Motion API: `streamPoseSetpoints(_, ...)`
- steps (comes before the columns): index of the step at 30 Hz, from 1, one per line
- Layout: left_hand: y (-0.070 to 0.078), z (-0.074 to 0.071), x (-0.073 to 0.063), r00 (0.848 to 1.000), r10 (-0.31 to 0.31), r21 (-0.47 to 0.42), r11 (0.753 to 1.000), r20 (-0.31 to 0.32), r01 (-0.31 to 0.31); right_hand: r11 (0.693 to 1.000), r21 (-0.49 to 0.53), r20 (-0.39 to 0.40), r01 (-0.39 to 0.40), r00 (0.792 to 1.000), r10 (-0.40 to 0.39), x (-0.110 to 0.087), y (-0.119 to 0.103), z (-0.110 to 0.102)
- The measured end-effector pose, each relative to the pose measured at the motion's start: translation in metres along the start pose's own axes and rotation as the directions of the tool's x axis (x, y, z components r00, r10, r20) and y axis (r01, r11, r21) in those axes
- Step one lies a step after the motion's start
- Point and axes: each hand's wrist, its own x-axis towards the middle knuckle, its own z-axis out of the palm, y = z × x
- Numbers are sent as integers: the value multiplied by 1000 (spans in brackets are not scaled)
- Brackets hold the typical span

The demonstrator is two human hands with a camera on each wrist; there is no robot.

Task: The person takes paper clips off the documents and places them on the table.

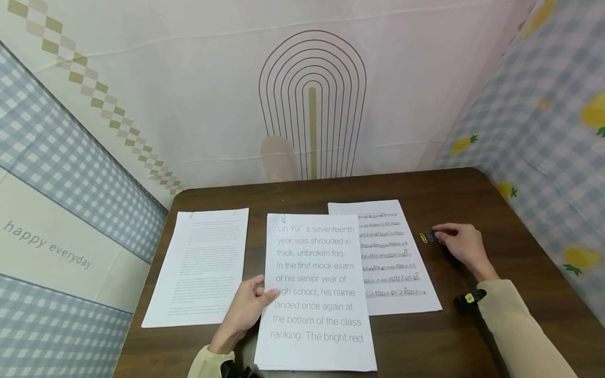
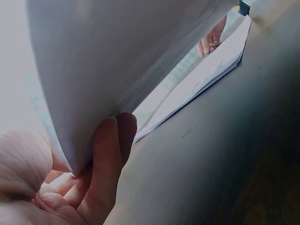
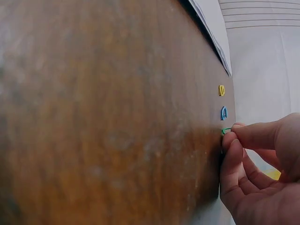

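In the head view my left hand (image 1: 244, 311) grips the left edge of a stack of large-print sheets (image 1: 317, 294), thumb on top and fingers beneath. The left wrist view shows these sheets (image 2: 108, 51) raised off the table and bent near the fingers. A paper clip (image 1: 283, 218) sits on their top edge, left of centre. On the right, my right hand (image 1: 464, 245) pinches a green paper clip (image 3: 225, 131) between thumb and fingertip, right at the tabletop. Beside it lie a blue paper clip (image 3: 223, 113) and a yellow paper clip (image 3: 221, 90).
Small-print sheets (image 1: 208, 268) lie at the left of the brown table (image 1: 449, 191), with clips along their top edge. Sheet music (image 1: 394, 262) lies right of centre, partly covered by the large-print stack. Patterned cloth (image 1: 208, 94) hangs behind and at both sides.
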Motion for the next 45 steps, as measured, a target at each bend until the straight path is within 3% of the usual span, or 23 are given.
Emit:
streamPoseSetpoints(18, 0, 0, 0, 1000, -18, 4, 1000, -16, 18, 997, -66, -39, 42, 998, -44, 1, -2, 6)
streamPoseSetpoints(29, 0, -2, -1, 1000, -15, -8, 1000, -3, 15, 997, -77, -71, 18, 997, -23, -1, -4, 8)
streamPoseSetpoints(39, 0, -2, 0, 1000, -11, -20, 1000, 7, 12, 996, 20, -139, -83, 987, 85, -7, -14, 5)
streamPoseSetpoints(45, 1, -3, 0, 1000, -8, -15, 1000, 14, 8, 978, 154, -161, -139, 973, 163, -15, -29, 6)
